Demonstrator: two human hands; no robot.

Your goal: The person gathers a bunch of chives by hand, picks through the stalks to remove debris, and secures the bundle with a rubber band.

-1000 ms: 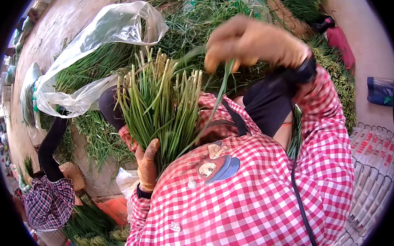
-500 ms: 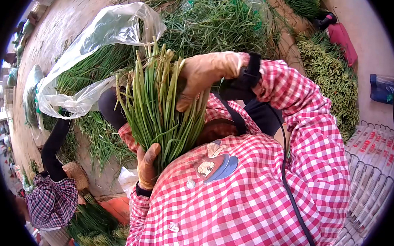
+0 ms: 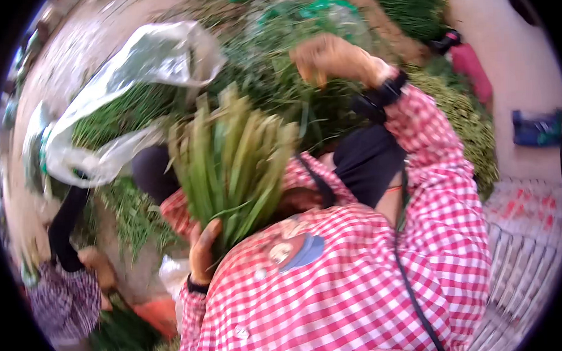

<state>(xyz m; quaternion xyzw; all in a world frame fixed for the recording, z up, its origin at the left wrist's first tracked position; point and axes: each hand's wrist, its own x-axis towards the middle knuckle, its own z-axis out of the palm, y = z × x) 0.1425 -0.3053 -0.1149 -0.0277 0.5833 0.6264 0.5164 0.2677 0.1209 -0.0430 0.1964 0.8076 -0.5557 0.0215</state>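
A bundle of green stalks that look like chives (image 3: 231, 171) stands upright against my chest, its pale ends upward. My left hand (image 3: 203, 251), gloved, grips it low down with the thumb across the front. My right hand (image 3: 334, 59), also gloved, is raised at the upper right, apart from the bundle and above a loose heap of green stalks (image 3: 252, 65). Its fingers point downward but are smeared by motion, so whether they hold anything cannot be made out.
A clear plastic bag (image 3: 156, 53) with long green leaves lies at the left. Stacked bunches (image 3: 465, 119) lie at the right, near a pink object (image 3: 472, 73) and wire racks (image 3: 519, 260). Another person in a checked top (image 3: 65, 300) works at the lower left.
My right hand has moved away from the bundle, up and to the right over the heap. My left hand still grips the bundle. The whole view has shifted slightly.
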